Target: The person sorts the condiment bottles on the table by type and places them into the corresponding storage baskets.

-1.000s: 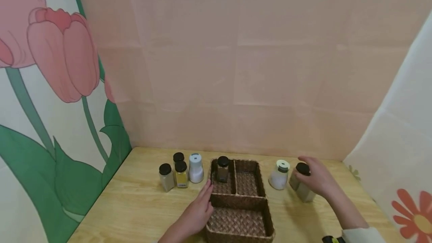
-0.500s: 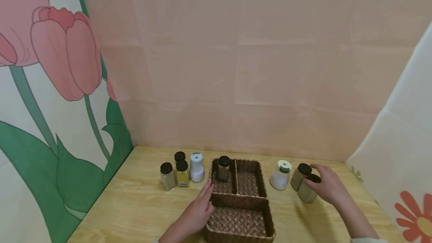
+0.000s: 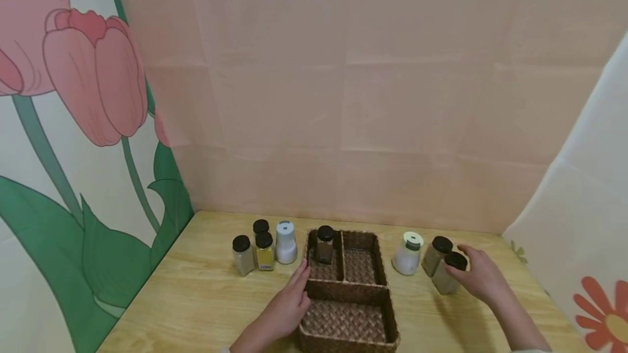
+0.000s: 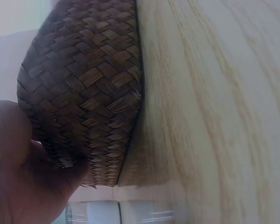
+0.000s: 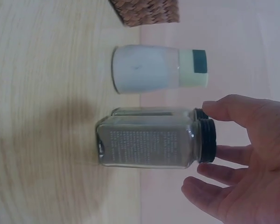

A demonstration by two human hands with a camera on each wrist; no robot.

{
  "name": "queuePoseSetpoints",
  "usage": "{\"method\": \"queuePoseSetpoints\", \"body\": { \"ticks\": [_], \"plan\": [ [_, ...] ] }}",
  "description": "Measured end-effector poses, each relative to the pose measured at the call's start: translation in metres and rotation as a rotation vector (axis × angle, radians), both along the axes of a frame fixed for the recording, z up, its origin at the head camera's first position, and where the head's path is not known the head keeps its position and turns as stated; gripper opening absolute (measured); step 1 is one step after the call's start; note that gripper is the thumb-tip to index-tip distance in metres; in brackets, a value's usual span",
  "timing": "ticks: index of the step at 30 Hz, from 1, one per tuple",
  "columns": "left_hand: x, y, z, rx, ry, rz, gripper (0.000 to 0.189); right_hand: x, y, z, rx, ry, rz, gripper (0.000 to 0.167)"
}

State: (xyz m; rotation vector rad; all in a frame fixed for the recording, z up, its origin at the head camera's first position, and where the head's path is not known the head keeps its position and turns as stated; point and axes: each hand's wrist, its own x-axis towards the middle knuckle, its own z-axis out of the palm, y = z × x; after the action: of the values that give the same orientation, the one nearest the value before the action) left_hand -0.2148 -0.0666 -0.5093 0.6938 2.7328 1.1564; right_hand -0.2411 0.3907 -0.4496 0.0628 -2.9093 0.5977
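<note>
A brown woven basket (image 3: 345, 284) with three compartments stands on the table, a dark spice jar (image 3: 325, 249) in its back-left one. My left hand (image 3: 284, 309) rests against the basket's left wall with extended fingers; part of it also shows by the weave (image 4: 93, 84) in the left wrist view. On the right, my right hand (image 3: 483, 277) is spread around the black lid (image 5: 207, 140) of the front spice jar (image 3: 445, 282), thumb and fingers on opposite sides. A firm grip does not show. A second black-lidded jar (image 3: 436, 257) stands just behind it.
Left of the basket stand a pale jar (image 3: 243, 260), a yellow jar (image 3: 265, 257), another black-lidded jar (image 3: 261, 226) and a white shaker (image 3: 285, 247). A shaker with a pale green cap (image 3: 407, 257) stands between the basket and right-hand jars. Cloth backdrops border the table (image 3: 206, 298).
My right hand has moved from above the rear black-lidded jar right and toward the front one, uncovering both lids. The left hand has stayed at the basket.
</note>
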Motion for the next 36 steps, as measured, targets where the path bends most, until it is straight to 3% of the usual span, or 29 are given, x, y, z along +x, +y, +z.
{"method": "queuePoseSetpoints", "body": {
  "ticks": [19, 27, 36],
  "plan": [
    [0.000, -0.001, 0.001, 0.008, -0.001, -0.001, 0.056, -0.002, 0.009, -0.023, -0.105, -0.070, -0.069, 0.074],
    [0.002, 0.000, -0.003, 0.000, 0.002, 0.007, 0.057, -0.006, 0.013, -0.038, -0.084, -0.122, -0.093, 0.075],
    [-0.001, 0.000, -0.002, -0.015, 0.028, 0.008, 0.057, -0.008, 0.013, -0.039, -0.070, -0.081, -0.116, 0.069]
  ]
}}
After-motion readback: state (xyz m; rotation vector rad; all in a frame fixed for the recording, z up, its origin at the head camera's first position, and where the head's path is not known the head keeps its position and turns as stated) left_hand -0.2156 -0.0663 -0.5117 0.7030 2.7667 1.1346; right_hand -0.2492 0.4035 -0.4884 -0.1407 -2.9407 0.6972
